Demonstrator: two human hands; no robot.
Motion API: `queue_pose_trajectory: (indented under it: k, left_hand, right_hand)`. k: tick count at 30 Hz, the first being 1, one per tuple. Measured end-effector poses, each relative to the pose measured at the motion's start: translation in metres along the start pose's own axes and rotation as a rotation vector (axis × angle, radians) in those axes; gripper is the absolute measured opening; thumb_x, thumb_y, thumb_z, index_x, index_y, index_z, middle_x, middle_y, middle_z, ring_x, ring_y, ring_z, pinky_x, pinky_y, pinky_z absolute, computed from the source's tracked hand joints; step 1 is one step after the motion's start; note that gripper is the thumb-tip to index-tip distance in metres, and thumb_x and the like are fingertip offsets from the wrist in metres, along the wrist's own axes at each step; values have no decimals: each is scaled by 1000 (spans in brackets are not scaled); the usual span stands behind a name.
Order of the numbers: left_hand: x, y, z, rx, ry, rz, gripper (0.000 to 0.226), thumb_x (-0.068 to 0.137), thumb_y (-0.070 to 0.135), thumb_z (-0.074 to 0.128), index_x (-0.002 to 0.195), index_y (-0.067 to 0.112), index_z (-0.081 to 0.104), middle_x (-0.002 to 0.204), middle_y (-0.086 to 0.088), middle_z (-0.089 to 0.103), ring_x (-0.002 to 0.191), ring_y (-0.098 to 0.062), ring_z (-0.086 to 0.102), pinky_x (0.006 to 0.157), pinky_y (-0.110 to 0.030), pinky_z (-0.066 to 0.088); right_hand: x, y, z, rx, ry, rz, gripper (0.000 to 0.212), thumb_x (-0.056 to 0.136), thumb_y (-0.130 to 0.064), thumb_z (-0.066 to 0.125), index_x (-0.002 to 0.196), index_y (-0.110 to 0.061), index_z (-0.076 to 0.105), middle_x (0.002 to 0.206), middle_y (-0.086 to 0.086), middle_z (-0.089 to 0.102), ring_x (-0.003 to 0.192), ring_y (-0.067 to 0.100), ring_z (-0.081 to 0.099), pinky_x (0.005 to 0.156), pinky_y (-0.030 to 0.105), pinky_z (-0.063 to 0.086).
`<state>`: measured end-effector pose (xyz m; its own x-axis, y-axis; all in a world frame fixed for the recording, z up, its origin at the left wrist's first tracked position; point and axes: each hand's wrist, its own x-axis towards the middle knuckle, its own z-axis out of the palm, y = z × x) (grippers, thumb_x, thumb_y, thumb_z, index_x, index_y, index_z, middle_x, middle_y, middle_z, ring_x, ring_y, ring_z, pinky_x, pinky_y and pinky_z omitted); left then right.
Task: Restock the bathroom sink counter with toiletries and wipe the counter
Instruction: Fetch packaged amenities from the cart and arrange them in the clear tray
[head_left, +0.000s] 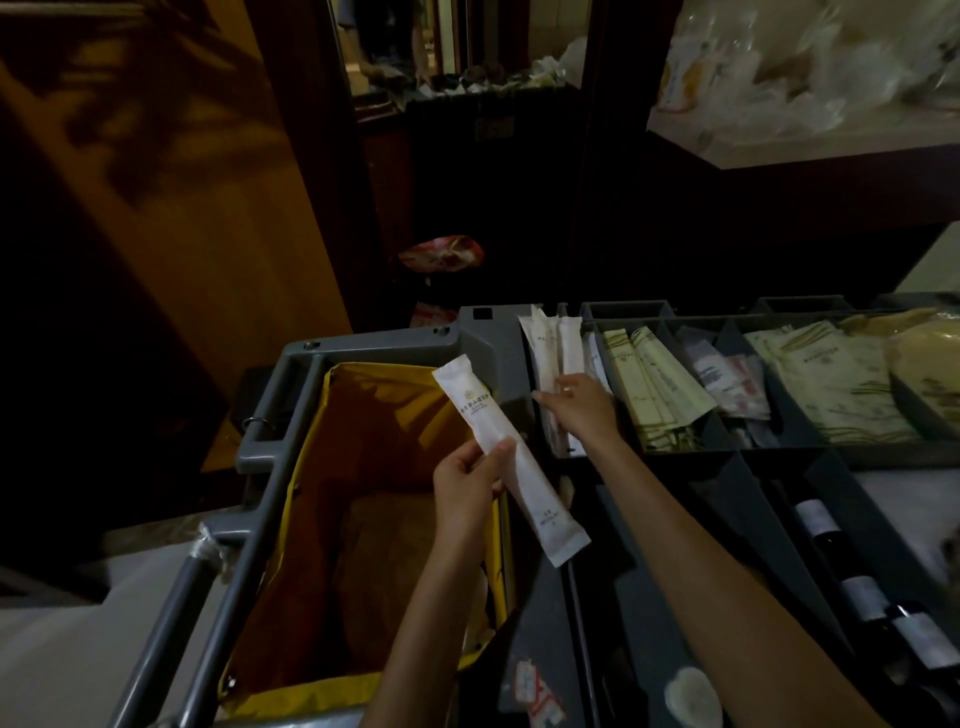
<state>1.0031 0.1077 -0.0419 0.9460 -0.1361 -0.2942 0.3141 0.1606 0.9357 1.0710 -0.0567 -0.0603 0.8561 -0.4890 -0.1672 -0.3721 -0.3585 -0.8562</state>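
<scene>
My left hand (470, 480) holds a long white toiletry packet (506, 452) tilted over the edge of the yellow bag. My right hand (582, 410) reaches into the leftmost compartment of the cart's grey tray (727, 457) and pinches more long white packets (553, 343) that stand in it. The compartments to the right hold cream striped sachets (660, 384), small mixed packets (727, 379) and flat pale pouches (831, 384).
The housekeeping cart has a yellow linen bag (363, 519) on its left in a grey frame (291, 415). Dark bottles with pale labels (862, 597) lie in a lower tray at right. A wooden door (156, 208) stands left; a pale counter with plastic bags (810, 78) is at the upper right.
</scene>
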Motion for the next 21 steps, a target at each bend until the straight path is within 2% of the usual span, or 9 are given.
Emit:
queue_pose_trajectory:
  k: [4,7,9,11,13,14,16,18,21]
  left_hand:
    - [0,2,2,13,-11,-7,19,91,18,61,108,12,65,110,-8,68,102,-22,66,91,-43,54]
    - [-2,7,5,27,4,22,7,94,24,56,95,21,63,101,-3,68,97,-19,66,80,-34,56]
    - [-2,12,6,16,37,22,14,96,34,50,89,26,59,95,-3,67,94,-20,66,76,-31,55]
    - [1,15,4,33,50,20,23,97,43,44,84,30,57,95,-4,67,93,-20,64,82,-37,55]
    - [2,16,1,67,51,54,30,96,44,46,81,24,62,88,-2,67,88,-18,65,81,-37,54]
    - [3,17,0,73,61,70,31,96,42,49,82,19,64,86,-2,67,85,-17,65,76,-34,55]
    - [4,18,-1,52,74,99,23,95,35,54,94,15,67,92,-3,69,89,-19,67,68,-27,55]
    - [6,21,-2,49,93,142,22,95,26,56,110,13,64,101,-2,68,94,-18,66,63,-19,54]
    - [8,25,-3,57,104,167,26,95,18,56,120,15,59,107,2,66,96,-12,64,65,-19,54]
  right_hand:
    - [-6,1,5,-82,45,-46,57,80,-41,72,125,-11,55,121,7,62,108,23,59,91,37,49]
    - [-12,0,6,-160,66,-89,51,82,-40,70,121,-10,56,117,5,62,106,23,59,86,33,48]
    - [-11,2,5,-146,58,-85,44,85,-37,68,119,-10,57,114,6,64,103,23,60,84,32,48]
    - [-11,3,2,-150,43,-89,35,90,-30,62,118,-10,58,113,7,65,101,24,61,79,30,46]
    - [-11,5,0,-165,41,-124,19,93,-25,57,106,-12,62,101,7,66,91,24,61,68,27,42]
    - [-12,6,-1,-163,51,-144,9,94,-23,56,90,-16,60,87,3,62,82,22,57,61,26,37]
    - [-14,8,-1,-144,74,-188,28,95,-20,53,69,-19,43,66,-3,45,66,18,47,54,26,30]
    - [-17,9,-3,-103,76,-227,24,96,-19,52,74,-12,45,64,-2,41,62,16,44,57,29,32]
    - [-24,5,-9,-16,57,-302,10,96,-18,54,90,-10,53,76,-1,51,75,18,52,64,29,37]
